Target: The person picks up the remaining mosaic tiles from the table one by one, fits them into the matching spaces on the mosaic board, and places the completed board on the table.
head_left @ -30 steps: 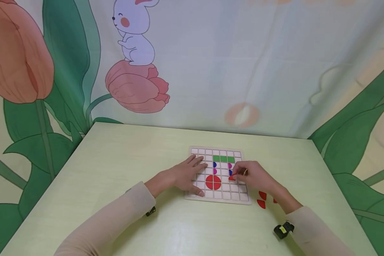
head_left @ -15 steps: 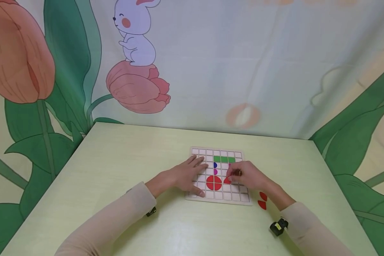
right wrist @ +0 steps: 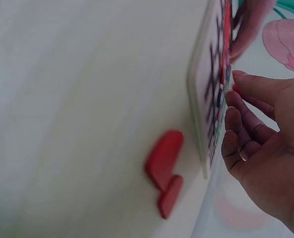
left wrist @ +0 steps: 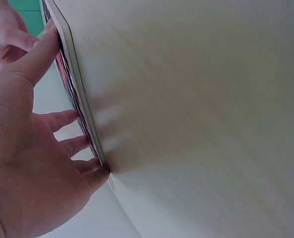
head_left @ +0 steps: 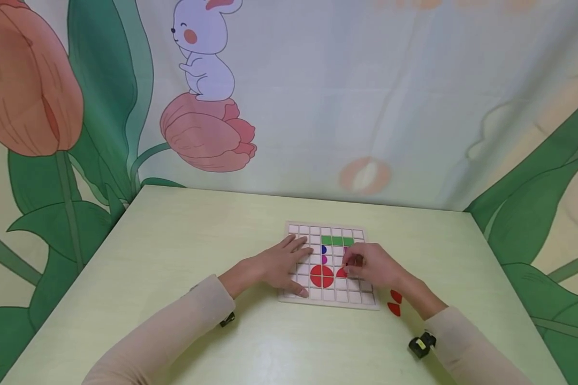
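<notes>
Beige sleeves (head_left: 168, 331) came closest in my head view, a black wrist camera (head_left: 420, 346) hanging by the right cuff on the pale yellow-green table (head_left: 294, 347). Two loose red pieces (head_left: 394, 309) lay beyond it, just off the board's right side. On the flat gridded board (head_left: 327, 293), I saw four red quarters forming a disc (head_left: 319, 273). Left of that, the left hand (head_left: 280, 264) lay with fingers straight and spread, holding nothing, fingertips touching the board. Right of the disc, the right hand (head_left: 378, 266) had its fingers curled, thumb and fingertip pinching a red quarter piece (head_left: 341, 273) at a grid cell. Farther up the grid, I made out a magenta half-disc (head_left: 324, 260), a blue half-disc (head_left: 324, 249) and a green strip (head_left: 337, 241). Behind the table hung a curtain printed with a white rabbit (head_left: 209, 75) on a pink tulip.
</notes>
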A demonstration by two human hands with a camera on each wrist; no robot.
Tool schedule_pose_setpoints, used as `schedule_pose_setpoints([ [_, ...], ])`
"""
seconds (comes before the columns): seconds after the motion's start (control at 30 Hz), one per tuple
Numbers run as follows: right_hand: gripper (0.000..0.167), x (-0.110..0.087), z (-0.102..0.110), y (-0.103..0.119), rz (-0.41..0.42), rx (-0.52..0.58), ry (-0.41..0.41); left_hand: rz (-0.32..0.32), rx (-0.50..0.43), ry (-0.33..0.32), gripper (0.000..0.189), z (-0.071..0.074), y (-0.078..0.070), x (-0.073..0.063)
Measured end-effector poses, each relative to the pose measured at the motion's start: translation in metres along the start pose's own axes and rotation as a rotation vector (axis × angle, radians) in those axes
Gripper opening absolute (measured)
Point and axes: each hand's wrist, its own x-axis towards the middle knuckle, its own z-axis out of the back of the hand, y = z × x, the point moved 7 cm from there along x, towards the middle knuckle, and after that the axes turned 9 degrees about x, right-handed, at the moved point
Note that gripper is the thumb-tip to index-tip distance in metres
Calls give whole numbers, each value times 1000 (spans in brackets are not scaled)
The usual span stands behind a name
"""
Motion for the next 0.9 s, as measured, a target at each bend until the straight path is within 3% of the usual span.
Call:
schedule_pose_setpoints([
  [0.17, 14, -14, 24, -3, -40, -47, -8, -8, 6, -6, 113, -1, 0, 1],
  [0.37, 11, -43, 45, -24, -96, -70, 14, 0, -11, -2, 113, -1, 0, 0],
  [0.63, 17, -78, 49, -40, -96, -25, 74, -2, 4, 3, 113, -2, -1, 0],
  [0.9, 26, -87, 43, -50, -95, -64, 77, 2, 21, 3, 113, -3, 1, 2],
])
